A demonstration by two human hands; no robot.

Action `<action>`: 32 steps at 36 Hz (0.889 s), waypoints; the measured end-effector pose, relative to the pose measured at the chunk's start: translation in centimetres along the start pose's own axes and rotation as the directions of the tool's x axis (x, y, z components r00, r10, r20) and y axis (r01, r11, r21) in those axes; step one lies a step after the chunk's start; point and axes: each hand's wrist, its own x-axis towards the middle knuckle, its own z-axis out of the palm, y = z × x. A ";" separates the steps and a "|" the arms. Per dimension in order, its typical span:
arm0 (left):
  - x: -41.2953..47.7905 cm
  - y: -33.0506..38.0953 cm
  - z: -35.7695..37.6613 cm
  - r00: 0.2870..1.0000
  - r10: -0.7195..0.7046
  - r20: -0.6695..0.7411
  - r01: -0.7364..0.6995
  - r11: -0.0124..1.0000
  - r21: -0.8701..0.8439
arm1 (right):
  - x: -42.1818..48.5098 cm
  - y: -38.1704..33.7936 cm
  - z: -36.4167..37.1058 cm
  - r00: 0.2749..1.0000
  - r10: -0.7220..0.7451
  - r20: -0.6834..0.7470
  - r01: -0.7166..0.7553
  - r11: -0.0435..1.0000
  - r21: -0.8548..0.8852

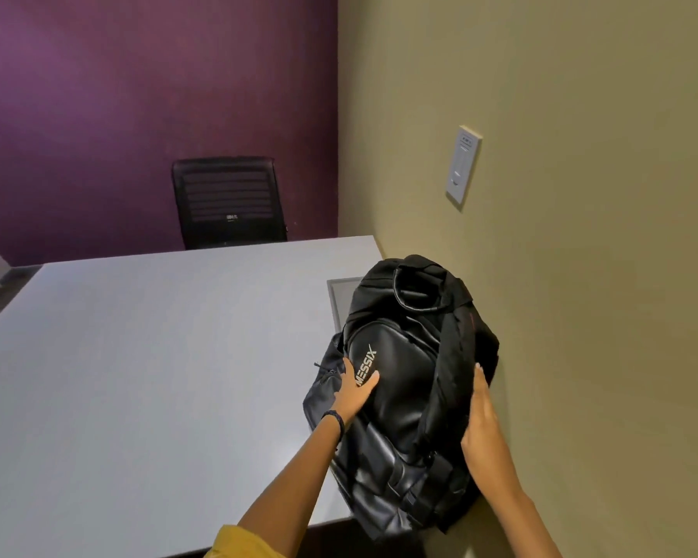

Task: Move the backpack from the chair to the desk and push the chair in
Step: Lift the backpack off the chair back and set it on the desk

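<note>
The black backpack lies on its back on the right end of the grey desk, against the beige wall, with its bottom hanging slightly over the near edge. My left hand rests flat on the bag's front panel beside the white logo, fingers apart. On the bag's right side, next to the shoulder strap, my right hand presses flat between bag and wall. A black mesh-backed chair stands at the desk's far side. No other chair is in view.
A purple wall stands behind the far chair, and a beige wall runs along the desk's right side with a white switch plate on it. A grey cable hatch in the desktop is partly covered by the bag.
</note>
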 end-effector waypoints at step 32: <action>-28.4 -12.0 -9.5 0.837 0.376 0.398 -0.491 0.837 0.241 | -23.3 -8.5 2.5 0.945 0.125 0.302 -0.162 0.982 0.101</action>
